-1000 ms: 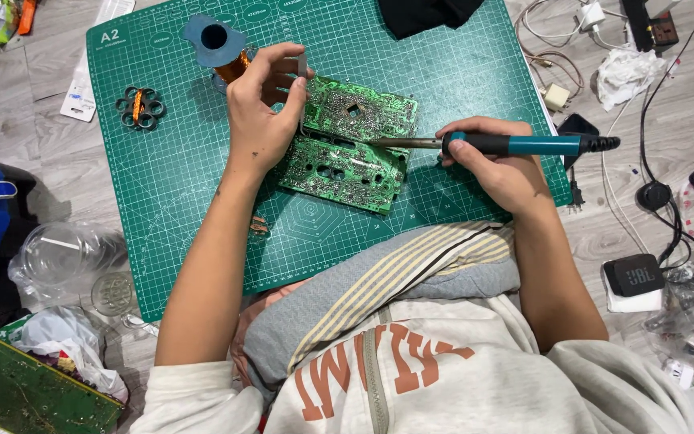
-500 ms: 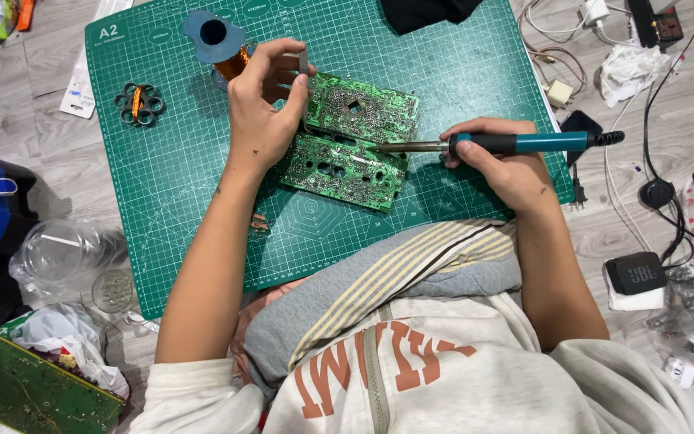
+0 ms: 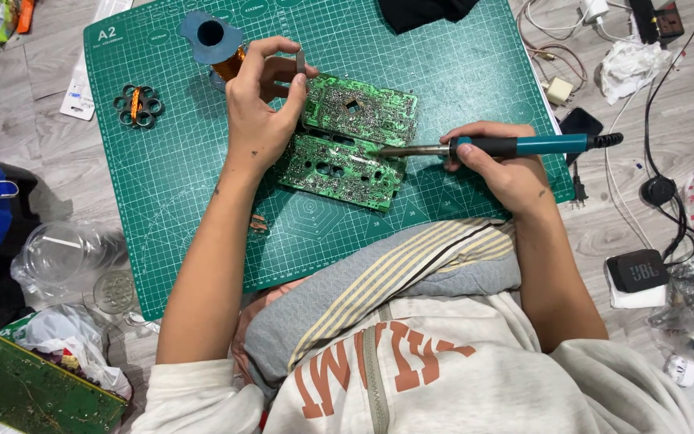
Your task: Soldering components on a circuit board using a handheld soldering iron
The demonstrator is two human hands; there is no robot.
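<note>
Person sits over a green cutting mat (image 3: pixel 443 72) laid on the floor (image 3: pixel 668 128). Right hand (image 3: pixel 501 165) is closed around the teal handle of a soldering iron (image 3: pixel 508 147), tip resting at the right edge of the lower circuit board (image 3: pixel 339 170). Left hand (image 3: pixel 260 108) is curled, thumb and forefinger pinching a short grey strip (image 3: pixel 300 61), probably solder, held above the upper circuit board (image 3: pixel 361 108); the heel of that hand sits at the boards' left end. The two boards lie solder-side up, touching, mid-mat.

Progress: looks mid-job. Iron is at a joint, both boards already bare of any casing; which joints are done and which are left cannot be read from this height.

Hard to see: the exact point where the tip meets the board is too small to tell. The left palm covers the boards' left corners. A blue spool (image 3: pixel 212 36) with copper winding is partly behind the left hand. Another green board (image 3: pixel 26 390) is cut off at the lower left. Cables (image 3: pixel 656 120), a small black speaker (image 3: pixel 638 269) and plastic bags (image 3: pixel 58 257) lie scattered around the mat.
</note>
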